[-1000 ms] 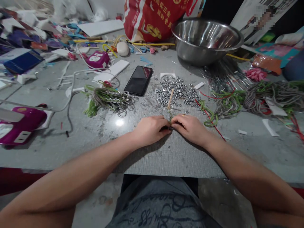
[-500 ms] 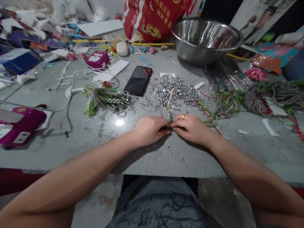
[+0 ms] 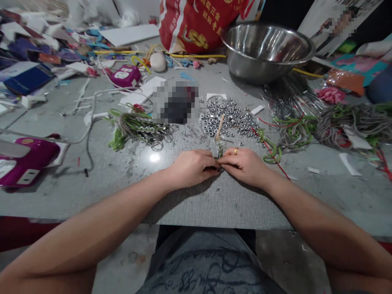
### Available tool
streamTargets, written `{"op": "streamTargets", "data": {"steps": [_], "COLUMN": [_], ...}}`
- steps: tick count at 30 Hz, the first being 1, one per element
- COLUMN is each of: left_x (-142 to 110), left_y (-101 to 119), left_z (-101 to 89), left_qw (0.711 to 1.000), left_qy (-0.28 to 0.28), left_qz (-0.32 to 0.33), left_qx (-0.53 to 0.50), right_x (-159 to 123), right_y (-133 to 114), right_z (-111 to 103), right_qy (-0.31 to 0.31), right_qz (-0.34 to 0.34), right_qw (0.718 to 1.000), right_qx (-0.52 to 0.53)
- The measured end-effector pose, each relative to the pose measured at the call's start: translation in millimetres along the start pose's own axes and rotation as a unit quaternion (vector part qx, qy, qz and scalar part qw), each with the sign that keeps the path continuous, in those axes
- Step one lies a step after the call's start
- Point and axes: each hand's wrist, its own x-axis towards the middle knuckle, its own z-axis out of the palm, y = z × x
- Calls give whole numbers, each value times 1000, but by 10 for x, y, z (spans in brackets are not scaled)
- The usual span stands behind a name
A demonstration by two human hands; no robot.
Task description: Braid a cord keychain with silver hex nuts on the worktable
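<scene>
My left hand (image 3: pixel 196 167) and my right hand (image 3: pixel 243 166) meet fingertip to fingertip just above the table. Both are closed in a pinch on a short green cord (image 3: pixel 220 151) that runs up between them; its lower part is hidden by my fingers. A gold ring circles one finger of the right hand. Right beyond the cord lies a thin wooden stick (image 3: pixel 219 126), its near end close to the cord. Behind it spreads a heap of small silver beads (image 3: pixel 226 114). Finished-looking green and grey cords with metal chains and rings (image 3: pixel 137 126) lie bundled to the left.
A steel bowl (image 3: pixel 266 53) stands behind the beads, beside a red bag (image 3: pixel 196 28). Tangled green and grey cords (image 3: pixel 330 126) lie at right, with a red string (image 3: pixel 272 157). A purple power strip (image 3: pixel 33 159) and its white cable (image 3: pixel 93 110) occupy the left.
My fingertips have shifted slightly on the cord and come closer together. The dark phone is now blurred over by blocks; everything else stays in place.
</scene>
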Motion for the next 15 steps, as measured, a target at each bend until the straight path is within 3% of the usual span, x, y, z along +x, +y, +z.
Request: {"op": "streamTargets", "data": {"steps": [6,15], "left_x": [8,26], "left_y": [1,34], "left_z": [-11,31], "left_qw": [1000,998], "left_qy": [8,32], "left_qz": [-15,-48], "left_qx": [-8,4], "right_x": [-10,46], "right_y": [-4,-40], "right_z": [-96,-70], "right_qy": [-47,-63], "right_qz": [-10,10], "right_qw": [998,995], "right_qx": [-39,-78]}}
